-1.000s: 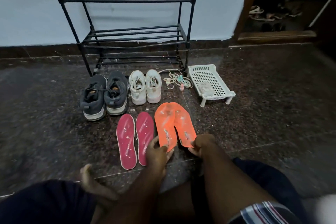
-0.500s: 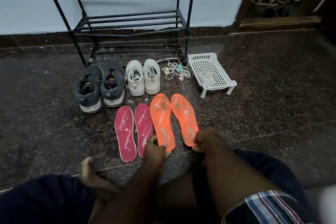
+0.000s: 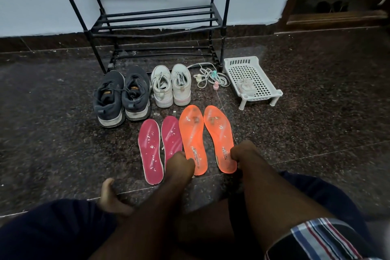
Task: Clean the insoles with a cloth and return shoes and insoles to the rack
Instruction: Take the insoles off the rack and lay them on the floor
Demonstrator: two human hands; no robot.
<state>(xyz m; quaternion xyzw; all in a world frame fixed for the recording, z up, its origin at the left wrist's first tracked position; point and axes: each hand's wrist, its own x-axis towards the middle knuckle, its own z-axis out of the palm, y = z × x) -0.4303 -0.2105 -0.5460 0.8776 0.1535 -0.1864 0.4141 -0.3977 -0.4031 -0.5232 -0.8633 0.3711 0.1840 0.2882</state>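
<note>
Two orange insoles lie side by side on the dark floor, the left orange insole (image 3: 193,135) and the right orange insole (image 3: 219,133), both speckled with dirt. My left hand (image 3: 179,162) pinches the heel edge of the left one, and my right hand (image 3: 242,152) grips the heel edge of the right one. Two pink insoles (image 3: 150,148) lie just to their left; my left hand covers the heel of the nearer pink one. Behind them stand a pair of dark grey shoes (image 3: 122,95) and a pair of white shoes (image 3: 171,86). The black rack (image 3: 156,17) stands against the wall with bare shelves.
A white plastic basket (image 3: 253,69) on short legs sits right of the shoes, holding a small pale cloth (image 3: 244,86). A coiled white cord (image 3: 211,78) lies between the basket and the white shoes. My bare foot (image 3: 109,196) rests on the floor at lower left.
The two orange insoles, overlapping at the toes a second ago, now lie apart and parallel. My hands moved with their heels, and the view has tilted down and closer.
</note>
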